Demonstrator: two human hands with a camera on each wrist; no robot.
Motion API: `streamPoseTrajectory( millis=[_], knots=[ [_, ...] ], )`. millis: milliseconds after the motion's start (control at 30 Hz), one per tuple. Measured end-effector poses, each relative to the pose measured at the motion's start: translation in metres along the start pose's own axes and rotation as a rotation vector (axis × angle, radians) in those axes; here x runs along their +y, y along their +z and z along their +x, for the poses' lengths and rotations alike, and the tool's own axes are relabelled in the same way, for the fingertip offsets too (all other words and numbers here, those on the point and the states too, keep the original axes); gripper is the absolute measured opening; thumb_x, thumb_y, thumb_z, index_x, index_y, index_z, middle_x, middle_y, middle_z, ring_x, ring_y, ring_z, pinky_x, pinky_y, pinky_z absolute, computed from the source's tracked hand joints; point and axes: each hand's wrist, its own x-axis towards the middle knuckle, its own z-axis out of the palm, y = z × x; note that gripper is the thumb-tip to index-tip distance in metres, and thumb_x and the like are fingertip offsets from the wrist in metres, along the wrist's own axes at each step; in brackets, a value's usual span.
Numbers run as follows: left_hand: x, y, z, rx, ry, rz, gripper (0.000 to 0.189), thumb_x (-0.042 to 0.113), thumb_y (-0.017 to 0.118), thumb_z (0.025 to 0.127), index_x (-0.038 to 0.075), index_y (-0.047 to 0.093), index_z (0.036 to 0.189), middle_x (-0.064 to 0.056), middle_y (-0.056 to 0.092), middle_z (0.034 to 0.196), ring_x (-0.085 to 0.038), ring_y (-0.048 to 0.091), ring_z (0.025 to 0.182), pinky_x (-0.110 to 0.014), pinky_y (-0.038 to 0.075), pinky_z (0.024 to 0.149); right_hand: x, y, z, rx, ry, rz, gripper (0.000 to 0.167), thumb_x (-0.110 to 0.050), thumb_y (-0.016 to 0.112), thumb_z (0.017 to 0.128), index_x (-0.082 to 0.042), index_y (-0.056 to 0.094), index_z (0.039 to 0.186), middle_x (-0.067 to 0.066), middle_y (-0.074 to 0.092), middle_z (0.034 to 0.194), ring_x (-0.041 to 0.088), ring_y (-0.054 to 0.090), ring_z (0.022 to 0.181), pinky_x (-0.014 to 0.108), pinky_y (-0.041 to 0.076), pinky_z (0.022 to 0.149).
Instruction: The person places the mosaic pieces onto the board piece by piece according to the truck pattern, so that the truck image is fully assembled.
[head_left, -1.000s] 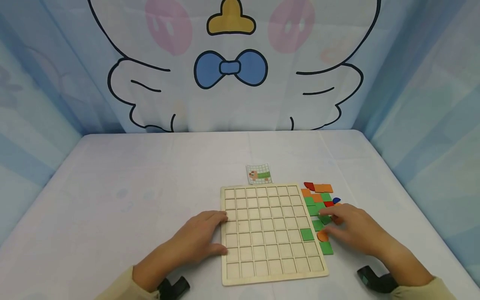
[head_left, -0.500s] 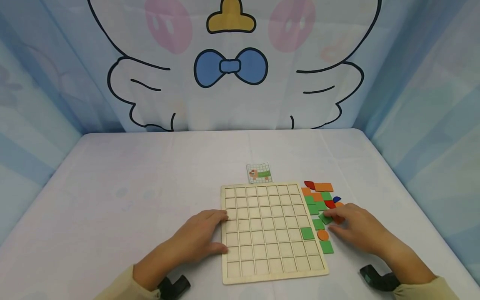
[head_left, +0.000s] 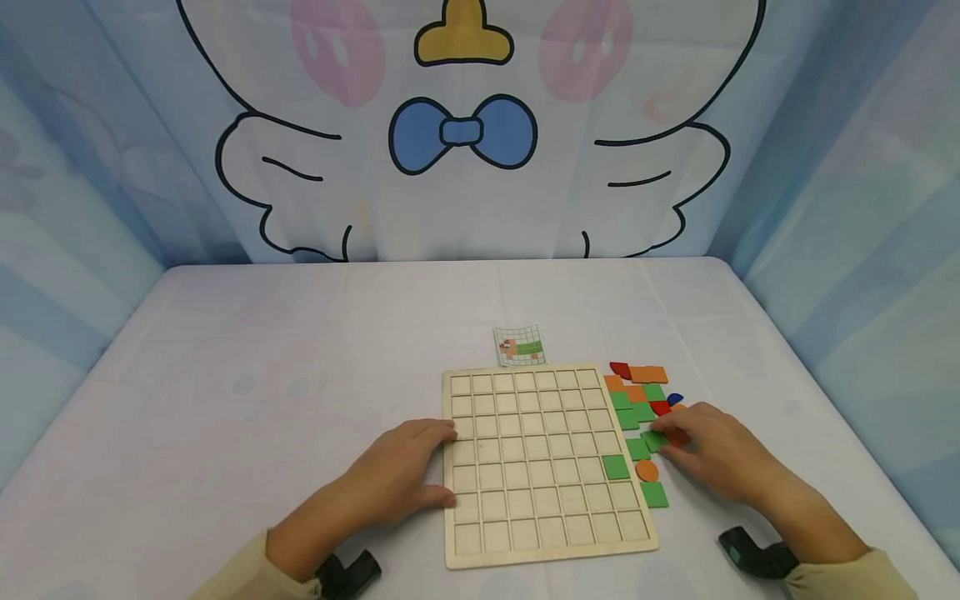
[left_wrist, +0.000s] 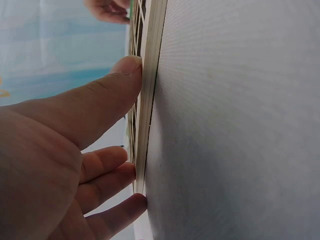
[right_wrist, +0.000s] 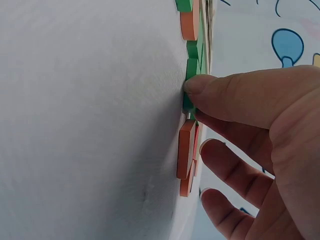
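Here, my right fingers [right_wrist: 235, 167] are nearly together, pinching a green tile [head_left: 653, 442]; an orange disc [head_left: 647, 471] sits just this side of them, the wooden grid board [head_left: 551, 554] to their left. My left fingers [left_wrist: 112, 182], parted, holding nothing, touch that board's edge on the counter [head_left: 225, 375].

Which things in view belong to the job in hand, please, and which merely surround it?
Likely job things:
pale wooden grid board, touched by the left hand
green flat tile, pinched by the right hand
green square tile on the board
loose green, orange, red and blue tiles
small rectangular picture card

Surroundings:
white covered table
blue cartoon fabric backdrop
black wrist devices
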Motion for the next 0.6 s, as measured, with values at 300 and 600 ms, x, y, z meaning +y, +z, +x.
streamPoseTrajectory(
  millis=[300, 600],
  knots=[
    [0.0012, 0.0000, 0.0006, 0.002, -0.001, 0.001, 0.069, 0.031, 0.087, 0.079, -0.001, 0.056, 0.132, -0.015, 0.055, 0.140, -0.036, 0.049, 0.131, -0.051, 0.041, 0.107, -0.0008, -0.0003, -0.0010, -0.013, 0.030, 0.022, 0.028, -0.016, 0.083, 0.081, -0.010, 0.075, 0.107, -0.003, 0.062, 0.094, 0.019, 0.055, 0.087, 0.043, 0.052, 0.076],
    [0.0016, 0.0003, 0.0005, -0.015, -0.018, -0.004, 0.069, 0.031, 0.087, 0.079, 0.000, 0.056, 0.132, -0.014, 0.054, 0.140, -0.035, 0.048, 0.131, -0.050, 0.041, 0.107, -0.0002, -0.0008, -0.0007, -0.027, 0.008, 0.004, 0.022, -0.017, 0.083, 0.081, -0.013, 0.075, 0.100, -0.008, 0.059, 0.089, 0.015, 0.053, 0.085, 0.040, 0.052, 0.075]
  ],
)
